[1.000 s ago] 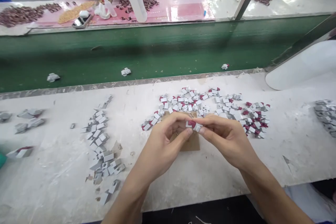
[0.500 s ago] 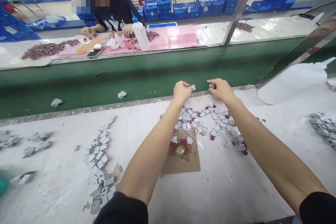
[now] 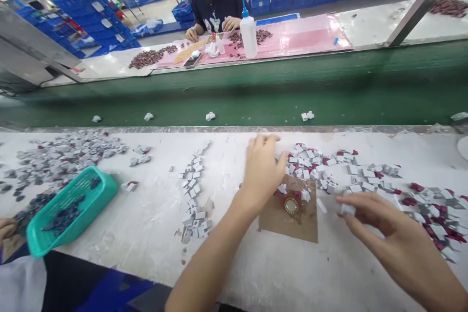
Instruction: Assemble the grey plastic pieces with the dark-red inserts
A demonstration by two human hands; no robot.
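My left hand [image 3: 265, 168] hovers over the white table with its fingers stretched out and nothing visible in them. Beside it spreads a pile of small grey-white blocks [image 3: 306, 162], some with dark red parts. Between the thumb and index finger of my right hand [image 3: 387, 234] is a small grey-white block [image 3: 348, 209]. A brown card [image 3: 288, 229] lies between my hands, bearing a round gold-coloured piece with a beaded red rim [image 3: 291, 204]. A white cluster [image 3: 307, 116] rests on the green belt beyond my left hand.
More blocks form a column [image 3: 192, 195] on the left and a pile [image 3: 437, 214] at right. A teal basket [image 3: 106, 187] holds dark pieces. Across the green belt [image 3: 234, 97], a person [image 3: 219, 5] works near a white bottle [image 3: 249, 36]. Another hand [image 3: 6, 228] shows at the left edge.
Both hands have drawn back from the belt edge. The cluster near my left hand now lies on the belt, and my right hand is over the table by the blocks. The view has swung left.
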